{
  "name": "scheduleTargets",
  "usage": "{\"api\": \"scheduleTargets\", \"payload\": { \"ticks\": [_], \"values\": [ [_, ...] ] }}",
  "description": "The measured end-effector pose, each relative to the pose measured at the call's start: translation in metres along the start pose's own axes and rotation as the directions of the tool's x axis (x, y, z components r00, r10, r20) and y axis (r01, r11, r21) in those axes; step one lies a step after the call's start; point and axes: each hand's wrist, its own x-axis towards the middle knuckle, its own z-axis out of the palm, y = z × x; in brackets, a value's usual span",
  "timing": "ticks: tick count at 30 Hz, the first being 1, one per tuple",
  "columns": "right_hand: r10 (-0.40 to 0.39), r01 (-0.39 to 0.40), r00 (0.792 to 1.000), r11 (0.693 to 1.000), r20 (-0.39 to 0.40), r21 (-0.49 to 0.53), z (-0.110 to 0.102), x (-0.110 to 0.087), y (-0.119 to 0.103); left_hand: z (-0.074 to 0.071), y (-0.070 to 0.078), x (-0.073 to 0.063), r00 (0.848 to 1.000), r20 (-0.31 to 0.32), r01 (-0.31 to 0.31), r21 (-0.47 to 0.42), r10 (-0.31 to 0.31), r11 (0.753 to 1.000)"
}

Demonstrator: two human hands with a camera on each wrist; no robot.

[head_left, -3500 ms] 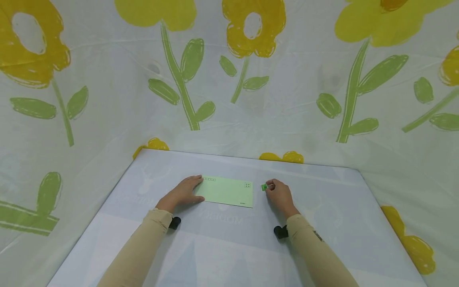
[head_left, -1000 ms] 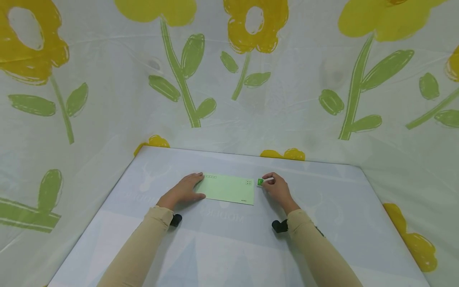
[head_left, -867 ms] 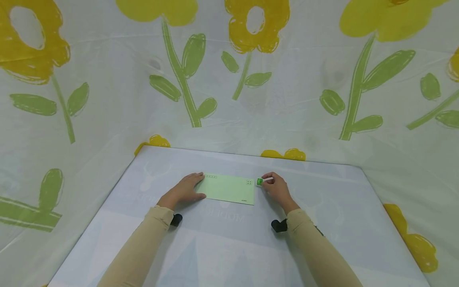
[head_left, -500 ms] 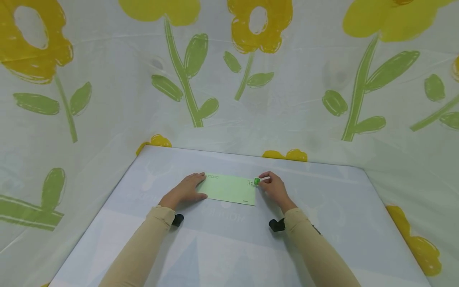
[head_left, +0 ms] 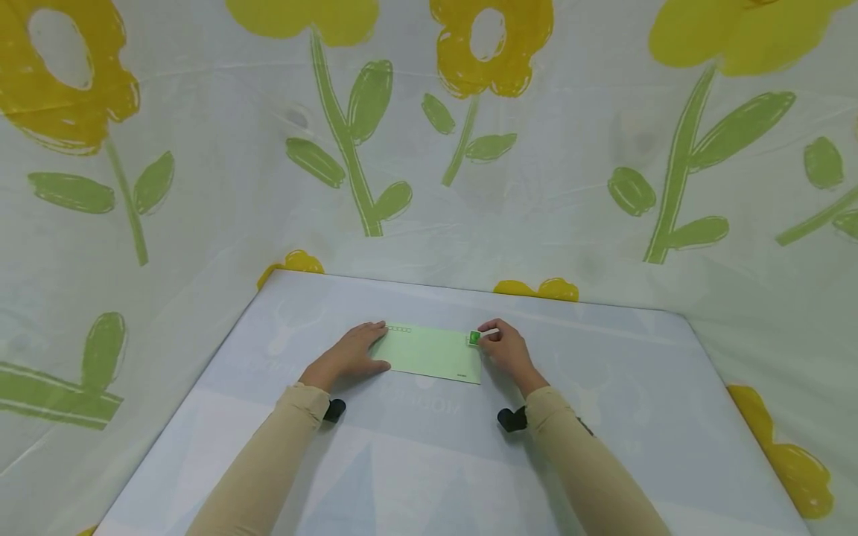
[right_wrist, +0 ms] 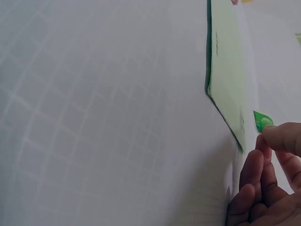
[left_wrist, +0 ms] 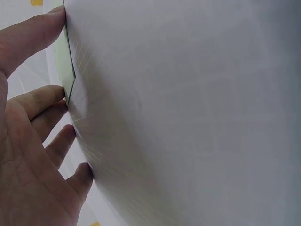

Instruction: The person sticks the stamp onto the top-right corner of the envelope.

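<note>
A pale green envelope (head_left: 429, 353) lies flat on the table, with a row of small printed boxes at its upper left. My left hand (head_left: 347, 354) rests at its left end; in the left wrist view the thumb and fingertips touch the envelope (left_wrist: 62, 56) and the tabletop with the fingers spread. My right hand (head_left: 507, 348) pinches a small green postage stamp (head_left: 474, 338) over the envelope's upper right corner. In the right wrist view the stamp (right_wrist: 262, 121) sticks out from between thumb and fingertip, apart from the envelope's surface. It hides most of the printed square at that corner.
The table (head_left: 415, 447) has a pale, faintly printed cover. Behind it hangs a white curtain (head_left: 536, 208) with yellow flowers and green leaves. Both forearms reach in from the near edge, with black wrist cameras (head_left: 512, 420).
My right hand has carried the stamp leftward, from beside the envelope to over its upper right corner. My left hand has stayed on the envelope's left end.
</note>
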Motion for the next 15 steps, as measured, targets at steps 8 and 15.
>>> {"api": "scheduleTargets", "payload": {
  "ticks": [8,15],
  "values": [
    [-0.007,0.007,1.0,1.0,0.014,-0.003,0.008,0.003,-0.005,-0.001,0.0,0.001,1.0,0.001,0.01,-0.003,-0.01,1.0],
    [-0.01,0.011,1.0,1.0,0.017,-0.026,0.015,0.004,-0.01,0.002,-0.001,0.003,1.0,0.007,0.011,0.014,-0.011,1.0]
  ]
}}
